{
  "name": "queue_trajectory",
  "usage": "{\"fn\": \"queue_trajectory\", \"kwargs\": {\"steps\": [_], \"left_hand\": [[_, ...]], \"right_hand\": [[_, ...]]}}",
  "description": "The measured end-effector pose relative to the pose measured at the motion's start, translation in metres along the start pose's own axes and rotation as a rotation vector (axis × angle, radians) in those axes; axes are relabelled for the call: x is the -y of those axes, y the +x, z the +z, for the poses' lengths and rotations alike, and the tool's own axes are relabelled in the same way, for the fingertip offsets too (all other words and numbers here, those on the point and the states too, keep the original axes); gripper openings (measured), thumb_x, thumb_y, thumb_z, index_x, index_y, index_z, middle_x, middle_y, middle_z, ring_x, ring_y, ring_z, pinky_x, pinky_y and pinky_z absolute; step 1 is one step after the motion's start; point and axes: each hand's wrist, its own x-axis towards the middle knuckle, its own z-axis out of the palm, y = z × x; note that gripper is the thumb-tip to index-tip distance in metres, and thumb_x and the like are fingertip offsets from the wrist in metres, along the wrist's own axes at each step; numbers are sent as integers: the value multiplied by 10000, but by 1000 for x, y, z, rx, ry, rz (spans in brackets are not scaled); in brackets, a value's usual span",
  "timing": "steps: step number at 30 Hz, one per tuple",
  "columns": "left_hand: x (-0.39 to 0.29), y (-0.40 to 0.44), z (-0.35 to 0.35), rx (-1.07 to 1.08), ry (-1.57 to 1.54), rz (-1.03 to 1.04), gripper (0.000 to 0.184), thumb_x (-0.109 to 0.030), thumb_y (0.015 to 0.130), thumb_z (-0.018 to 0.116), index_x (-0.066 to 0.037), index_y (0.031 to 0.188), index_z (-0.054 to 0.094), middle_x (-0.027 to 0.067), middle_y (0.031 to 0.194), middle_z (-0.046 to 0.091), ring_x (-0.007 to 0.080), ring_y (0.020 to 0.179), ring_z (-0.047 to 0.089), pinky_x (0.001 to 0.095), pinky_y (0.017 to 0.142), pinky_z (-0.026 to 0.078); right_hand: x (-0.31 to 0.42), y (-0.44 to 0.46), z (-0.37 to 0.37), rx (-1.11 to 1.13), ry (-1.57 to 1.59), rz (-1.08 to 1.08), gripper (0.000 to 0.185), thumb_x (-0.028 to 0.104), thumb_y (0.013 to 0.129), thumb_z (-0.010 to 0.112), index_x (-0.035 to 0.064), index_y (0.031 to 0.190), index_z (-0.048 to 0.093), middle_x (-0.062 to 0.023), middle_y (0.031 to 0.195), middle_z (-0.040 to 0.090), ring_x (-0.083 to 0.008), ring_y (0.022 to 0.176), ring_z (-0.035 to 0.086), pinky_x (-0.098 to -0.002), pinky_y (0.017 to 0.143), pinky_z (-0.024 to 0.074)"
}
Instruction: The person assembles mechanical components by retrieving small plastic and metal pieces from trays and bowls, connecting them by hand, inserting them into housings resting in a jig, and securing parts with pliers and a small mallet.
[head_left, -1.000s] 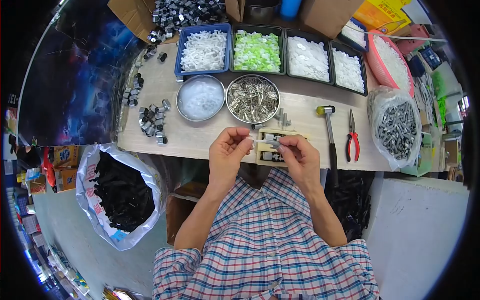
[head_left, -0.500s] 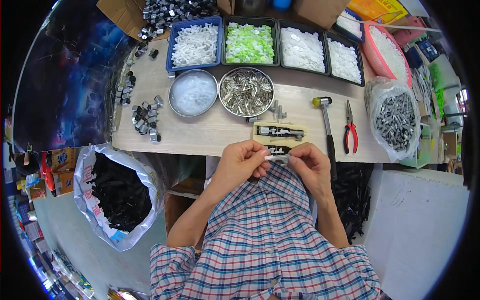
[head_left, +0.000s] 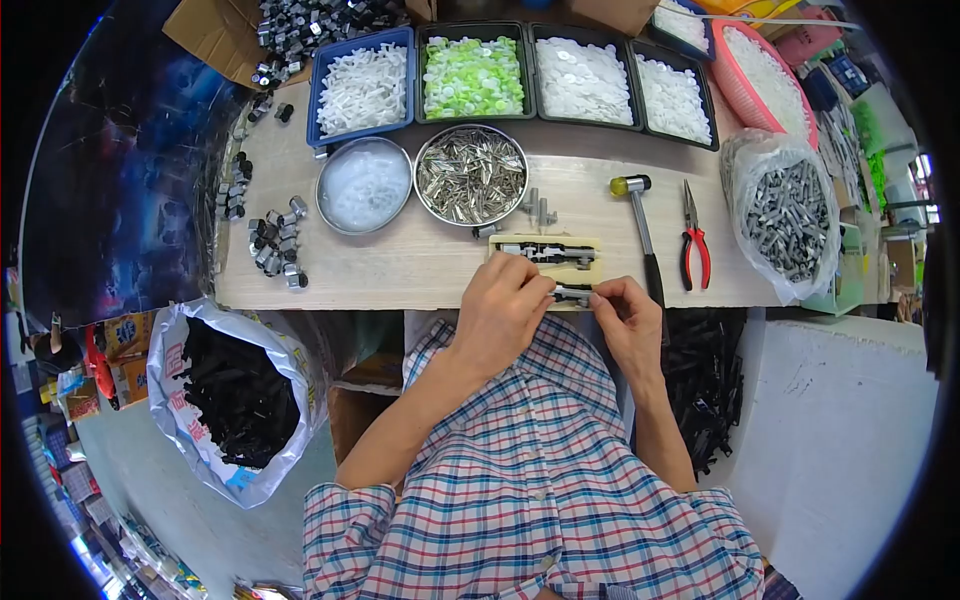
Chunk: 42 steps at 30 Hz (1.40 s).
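My left hand is over the lower left part of a cream fixture, fingers pinched together near its lower slot. My right hand pinches the right end of a small grey part lying at that lower slot. The part's left end is hidden by my left fingers. In the fixture's upper slot sits a black, white and grey assembly. Behind the fixture are a metal bowl of silvery pins and a few loose grey pieces.
A hammer and red-handled pliers lie to the right, beside a bag of grey parts. At the back are a blue tray and black trays. Metallic caps and a bowl of whitish contents are left.
Both hands have come from holding the grey and white pieces in the air to the fixture's lower slot. My left hand now covers its left side. The camera view has shifted.
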Motion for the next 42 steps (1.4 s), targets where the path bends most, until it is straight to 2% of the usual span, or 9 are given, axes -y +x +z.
{"fn": "queue_trajectory", "kwargs": {"steps": [9, 12, 15, 18, 27, 30, 36, 39, 42], "left_hand": [[-3, 8, 10, 156, 141, 43, 124, -27, 787, 744, -42, 871, 654, 79, 929, 613, 294, 914, 590, 417, 774, 486], [-2, 8, 13, 72, 112, 39, 131, -25, 792, 741, -46, 887, 654, 81, 915, 610, 294, 910, 591, 418, 770, 481], [0, 7, 11, 93, 93, 37, 140, -18, 789, 743, -51, 894, 656, 79, 906, 613, 296, 908, 595, 420, 761, 474], [-5, 9, 12, 49, 57, -5, 149, -7, 780, 748, -51, 898, 667, 75, 902, 617, 297, 905, 597, 421, 769, 479], [-3, 2, 18, 58, 95, 48, 185, 6, 734, 755, -23, 912, 712, 82, 880, 615, 293, 884, 598, 410, 758, 503], [-5, 2, 17, 59, 101, 34, 194, 8, 724, 755, -22, 911, 713, 79, 865, 610, 289, 875, 599, 407, 751, 502], [-6, -1, 16, 100, 156, 72, 268, -15, 708, 690, -3, 976, 694, 87, 900, 599, 283, 929, 608, 396, 762, 494], [-8, -1, 17, 98, 156, 55, 185, -27, 780, 745, 1, 960, 716, 96, 908, 622, 302, 908, 610, 418, 770, 503], [-13, 0, 20, 86, 209, 101, 202, -133, 834, 738, -3, 985, 709, 100, 938, 618, 318, 942, 608, 438, 795, 492]], "right_hand": [[-9, 4, 1, -5, -21, -49, 68, 19, 907, 713, -19, 955, 683, -46, 806, 683, -89, 711, 619, -251, 642, 494], [-7, 5, 2, -5, -21, -74, 66, 8, 895, 716, -14, 947, 682, -56, 817, 680, -105, 708, 629, -265, 633, 494], [-6, 5, 1, 10, -78, -113, 72, -22, 902, 712, -10, 958, 667, -13, 869, 631, -59, 747, 575, -213, 669, 459], [-5, 7, 1, 0, -138, -179, 81, -4, 885, 715, -8, 961, 687, -65, 872, 635, -143, 727, 642, -279, 615, 485], [-5, 2, 5, -42, -216, -256, 193, 3, 862, 767, -16, 1047, 714, -111, 1039, 579, -191, 812, 657, -289, 691, 536], [-7, -1, 13, -70, -262, -374, 249, 19, 848, 798, -18, 1081, 715, -124, 1097, 556, -207, 844, 648, -291, 718, 548], [-22, -4, 22, -146, -248, -376, 292, 38, 837, 816, -7, 1108, 718, -136, 1111, 542, -235, 859, 634, -313, 738, 552], [-35, -7, 27, -151, -128, -323, 280, 33, 839, 809, 0, 1104, 723, -140, 1114, 537, -232, 851, 630, -311, 714, 543], [-32, -6, 20, -141, -111, -316, 265, 14, 856, 784, 15, 1114, 724, -141, 1114, 541, -228, 815, 627, -314, 723, 535]]}}
